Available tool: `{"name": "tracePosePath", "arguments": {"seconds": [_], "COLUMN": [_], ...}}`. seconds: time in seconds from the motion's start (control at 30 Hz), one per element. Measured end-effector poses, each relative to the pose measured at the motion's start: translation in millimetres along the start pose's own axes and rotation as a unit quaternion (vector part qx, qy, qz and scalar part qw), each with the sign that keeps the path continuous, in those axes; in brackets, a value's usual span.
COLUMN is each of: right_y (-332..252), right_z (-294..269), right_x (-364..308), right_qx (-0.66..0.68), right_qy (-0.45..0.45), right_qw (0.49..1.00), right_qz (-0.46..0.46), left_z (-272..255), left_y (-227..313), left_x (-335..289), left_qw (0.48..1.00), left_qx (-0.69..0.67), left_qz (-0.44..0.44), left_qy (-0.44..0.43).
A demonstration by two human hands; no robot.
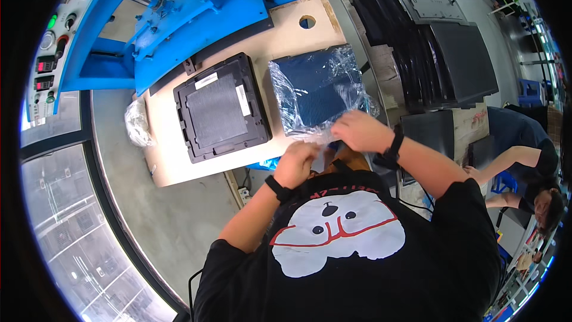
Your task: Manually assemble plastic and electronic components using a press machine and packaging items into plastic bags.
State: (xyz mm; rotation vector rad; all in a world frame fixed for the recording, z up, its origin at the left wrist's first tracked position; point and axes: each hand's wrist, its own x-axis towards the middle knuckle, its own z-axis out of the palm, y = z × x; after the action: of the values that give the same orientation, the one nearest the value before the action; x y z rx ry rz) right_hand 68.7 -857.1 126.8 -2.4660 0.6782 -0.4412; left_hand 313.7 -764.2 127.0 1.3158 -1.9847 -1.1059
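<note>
A dark ribbed panel (319,86) lies on the wooden table, wrapped in clear plastic film (285,98) that bunches up along its near edge. At that edge my right hand (363,133) is closed, pinching the gathered film. My left hand (296,164) sits just to its left, fingers curled together at the film's loose end. Left of the wrapped panel rests a black moulded tray (256,104) with a grey ribbed panel (217,113) in it, carrying two white labels. Both my wrists wear black bands.
A blue press machine (202,18) stands over the table's far side, with a control panel (50,53) at left. Crumpled clear plastic (138,122) hangs at the table's left edge. Stacked black panels (459,62) stand at right; nearby sits another person (524,155).
</note>
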Motion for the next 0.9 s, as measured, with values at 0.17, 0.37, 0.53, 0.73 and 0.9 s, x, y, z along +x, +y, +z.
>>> {"name": "tracePosePath", "arguments": {"seconds": [0.17, 0.37, 0.53, 0.73, 0.9], "right_y": [-46, -43, 5, 41, 43], "right_z": [53, 46, -18, -11, 17], "right_x": [-64, -72, -37, 24, 81], "right_qx": [0.063, 0.154, 0.148, 0.044, 0.009], "right_qy": [-0.115, -0.138, 0.149, 0.178, 0.040], "right_qw": [0.982, 0.953, 0.911, 0.967, 0.996], "right_qz": [0.135, 0.221, 0.356, 0.175, 0.083], "left_z": [13, 5, 8, 19, 16], "left_y": [-16, -32, -11, -24, -42], "left_x": [-41, -41, 2, 36, 20], "left_qw": [0.998, 0.977, 0.984, 0.944, 0.948], "left_qx": [0.017, 0.029, 0.075, 0.160, 0.114], "left_qz": [-0.012, -0.055, -0.143, -0.261, -0.271], "left_qy": [-0.065, -0.203, 0.079, 0.119, 0.122]}}
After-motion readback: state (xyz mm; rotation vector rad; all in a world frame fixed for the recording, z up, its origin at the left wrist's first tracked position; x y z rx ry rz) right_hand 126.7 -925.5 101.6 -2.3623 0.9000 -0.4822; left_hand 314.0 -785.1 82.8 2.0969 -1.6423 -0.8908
